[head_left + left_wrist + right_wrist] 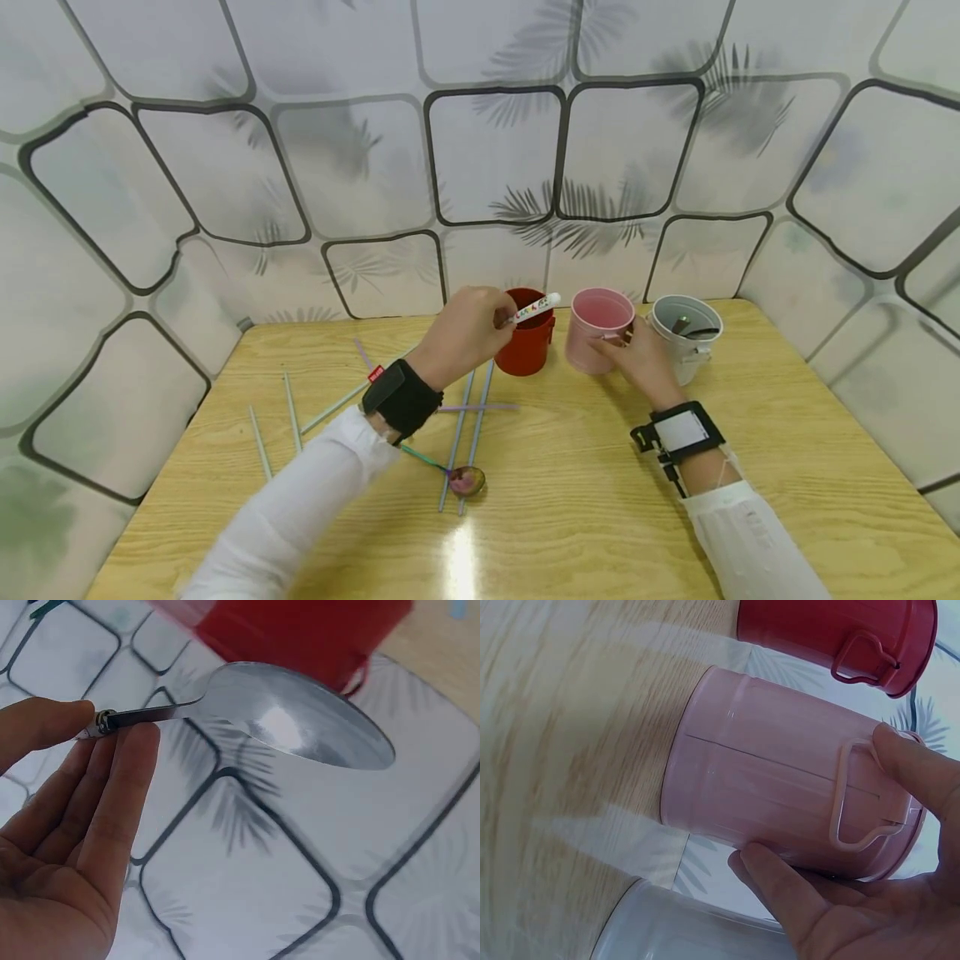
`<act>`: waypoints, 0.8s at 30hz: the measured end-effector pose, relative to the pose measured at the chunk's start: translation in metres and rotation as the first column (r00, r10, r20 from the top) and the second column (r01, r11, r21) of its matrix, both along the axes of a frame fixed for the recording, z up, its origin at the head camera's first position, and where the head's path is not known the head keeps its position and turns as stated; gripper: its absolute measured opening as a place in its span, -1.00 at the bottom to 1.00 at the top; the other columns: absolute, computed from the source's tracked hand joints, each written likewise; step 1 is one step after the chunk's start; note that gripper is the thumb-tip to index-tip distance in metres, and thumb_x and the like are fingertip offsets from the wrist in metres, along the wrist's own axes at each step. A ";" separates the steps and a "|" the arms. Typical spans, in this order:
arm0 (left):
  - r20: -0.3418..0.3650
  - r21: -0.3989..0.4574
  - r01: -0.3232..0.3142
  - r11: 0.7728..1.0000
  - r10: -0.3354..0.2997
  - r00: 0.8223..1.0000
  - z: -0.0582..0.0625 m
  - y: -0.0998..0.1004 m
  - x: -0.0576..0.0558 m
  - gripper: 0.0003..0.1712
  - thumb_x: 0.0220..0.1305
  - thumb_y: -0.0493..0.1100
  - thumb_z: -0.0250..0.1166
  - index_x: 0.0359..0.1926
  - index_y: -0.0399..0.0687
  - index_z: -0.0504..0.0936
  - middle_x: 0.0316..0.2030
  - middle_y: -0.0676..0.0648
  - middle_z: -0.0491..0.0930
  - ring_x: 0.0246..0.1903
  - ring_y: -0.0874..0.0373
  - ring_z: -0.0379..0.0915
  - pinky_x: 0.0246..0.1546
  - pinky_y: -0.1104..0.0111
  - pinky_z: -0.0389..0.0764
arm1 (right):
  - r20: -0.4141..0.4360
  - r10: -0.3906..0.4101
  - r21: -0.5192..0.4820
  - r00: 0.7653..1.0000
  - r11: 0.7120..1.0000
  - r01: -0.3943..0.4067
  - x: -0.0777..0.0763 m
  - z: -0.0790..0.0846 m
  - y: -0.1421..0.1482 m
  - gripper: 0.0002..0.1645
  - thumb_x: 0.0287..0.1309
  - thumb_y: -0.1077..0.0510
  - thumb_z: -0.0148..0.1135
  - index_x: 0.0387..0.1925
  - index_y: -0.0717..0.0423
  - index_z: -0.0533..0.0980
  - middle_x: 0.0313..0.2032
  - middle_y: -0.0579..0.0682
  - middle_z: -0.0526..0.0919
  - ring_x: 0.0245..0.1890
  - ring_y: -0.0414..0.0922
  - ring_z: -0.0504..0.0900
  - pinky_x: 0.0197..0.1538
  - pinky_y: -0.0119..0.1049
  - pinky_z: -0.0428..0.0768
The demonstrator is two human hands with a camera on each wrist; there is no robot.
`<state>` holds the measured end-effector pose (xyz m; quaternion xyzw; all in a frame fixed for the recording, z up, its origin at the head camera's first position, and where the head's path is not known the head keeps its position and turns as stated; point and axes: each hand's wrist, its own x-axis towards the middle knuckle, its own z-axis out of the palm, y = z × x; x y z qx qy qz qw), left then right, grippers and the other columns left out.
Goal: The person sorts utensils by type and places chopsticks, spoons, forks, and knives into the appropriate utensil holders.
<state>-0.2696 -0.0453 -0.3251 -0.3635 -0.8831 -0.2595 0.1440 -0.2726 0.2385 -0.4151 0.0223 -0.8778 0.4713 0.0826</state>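
Note:
My left hand (467, 333) is raised at the rim of the red bucket (522, 357). It pinches a metal spoon (300, 720) by its white, colour-printed handle (536, 308) between thumb and fingers. The spoon's bowl shows in the left wrist view, hidden from the head view. My right hand (643, 360) holds the pink bucket (772, 765), thumb near its rim and handle, fingers around the side. That bucket stands upright on the table, between the red bucket and a pale grey bucket (678, 367). Inside the grey one lie a dark utensil and a metallic one.
A spoon with a rainbow-tinted bowl (467, 481) lies near the table's middle, across two blue sticks (480, 417). Several green and pink thin sticks (292, 408) are spread on the left, partly behind my left forearm. A patterned wall (495, 158) rises behind the buckets.

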 end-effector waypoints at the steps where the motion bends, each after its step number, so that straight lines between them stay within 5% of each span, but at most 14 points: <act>1: -0.008 0.015 0.006 1.000 -0.005 1.000 0.004 0.003 0.001 -0.94 0.32 -0.35 0.37 -0.24 -0.21 0.77 -0.39 -0.05 0.65 -0.41 0.15 0.50 -0.35 0.36 0.54 | 0.003 0.000 0.000 1.000 1.000 0.000 0.000 0.000 0.000 -0.11 0.32 0.14 0.40 0.45 0.48 0.17 0.36 0.49 0.36 0.37 0.36 0.39 0.38 0.14 0.44; 13: -0.113 0.187 0.110 0.976 -0.089 0.990 0.029 0.033 0.000 -0.93 0.29 -0.38 0.37 -0.23 -0.23 0.73 -0.35 -0.07 0.67 -0.37 0.18 0.56 -0.30 0.49 0.57 | 0.028 -0.018 0.011 0.999 1.000 0.018 0.001 0.002 -0.001 -0.08 0.33 0.11 0.40 0.47 0.48 0.15 0.37 0.49 0.35 0.38 0.35 0.39 0.38 0.13 0.44; 24: -0.161 0.395 0.237 0.888 -0.188 0.969 0.028 0.054 -0.006 -0.87 0.28 -0.45 0.34 -0.16 -0.36 0.71 -0.27 -0.17 0.72 -0.29 0.12 0.67 -0.19 0.53 0.68 | 0.023 -0.018 0.009 1.000 1.000 0.018 0.000 0.000 0.001 -0.09 0.33 0.11 0.40 0.45 0.49 0.17 0.35 0.49 0.37 0.36 0.34 0.40 0.38 0.13 0.45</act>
